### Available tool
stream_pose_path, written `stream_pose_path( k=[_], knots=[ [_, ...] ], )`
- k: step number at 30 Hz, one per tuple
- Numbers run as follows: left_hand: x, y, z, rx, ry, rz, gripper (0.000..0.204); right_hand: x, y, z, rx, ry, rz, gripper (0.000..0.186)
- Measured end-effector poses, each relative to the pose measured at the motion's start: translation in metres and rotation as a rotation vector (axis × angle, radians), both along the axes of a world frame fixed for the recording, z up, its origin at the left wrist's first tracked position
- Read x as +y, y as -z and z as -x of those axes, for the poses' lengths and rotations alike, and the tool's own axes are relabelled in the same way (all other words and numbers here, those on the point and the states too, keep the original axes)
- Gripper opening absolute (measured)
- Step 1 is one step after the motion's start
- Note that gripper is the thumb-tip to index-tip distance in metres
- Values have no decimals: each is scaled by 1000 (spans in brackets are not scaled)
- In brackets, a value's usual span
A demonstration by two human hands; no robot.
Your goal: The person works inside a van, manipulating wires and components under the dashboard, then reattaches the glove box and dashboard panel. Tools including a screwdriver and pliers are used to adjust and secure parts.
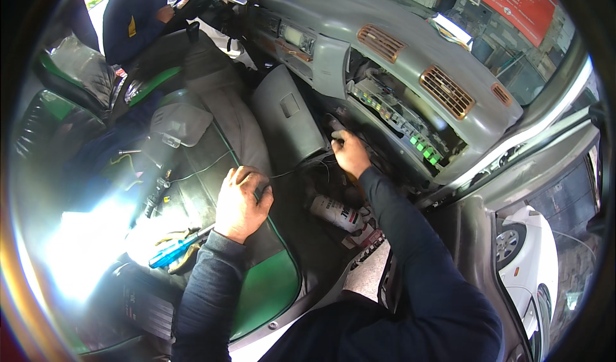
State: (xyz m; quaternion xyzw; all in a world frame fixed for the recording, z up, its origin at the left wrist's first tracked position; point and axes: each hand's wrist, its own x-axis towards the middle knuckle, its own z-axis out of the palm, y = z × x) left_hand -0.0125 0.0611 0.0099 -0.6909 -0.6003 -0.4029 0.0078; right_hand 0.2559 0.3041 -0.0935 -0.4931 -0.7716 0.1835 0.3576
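My left hand (242, 202) lies over the dark seat (256, 269) with its fingers curled. A small dark thing shows beside its thumb, too covered to name. From near this hand a thin wire (292, 170) runs toward the dash. My right hand (350, 153) reaches under the dashboard, beside the lowered grey glove box lid (289, 112). Its fingers are bent closed around a small greyish piece that sticks out at the fingertips; its kind cannot be made out. Above the right hand, an uncovered fuse panel (394, 115) with green pieces sits in the dash opening.
A blue-handled screwdriver (173, 252), a grey plastic cover (181, 123) and a black connector harness (156, 197) lie on the seats. In the footwell stands a white container (335, 212). Another person (135, 25) is by the steering wheel. A bright light glares at left.
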Motion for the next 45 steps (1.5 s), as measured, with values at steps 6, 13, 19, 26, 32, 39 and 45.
stream_pose_path(
  k=[6,13,19,26,32,39,45],
  knots=[
    [6,10,1,92,4,102,21,99,-4,38,229,-46,527,85],
    [6,11,3,112,-22,162,25,118,-59,98,-84,-227,805,119],
    [4,8,3,73,-15,163,25,134,-63,109,-52,-319,968,88],
    [5,9,4,65,-29,205,25,148,-43,108,-36,-306,913,81],
    [4,11,5,68,-26,194,27,153,-42,107,-28,-236,871,58],
    [4,11,7,100,-19,232,37,155,-30,99,77,-315,919,59],
    [5,9,1,194,-54,208,36,153,-29,100,80,-292,951,63]
  ],
)
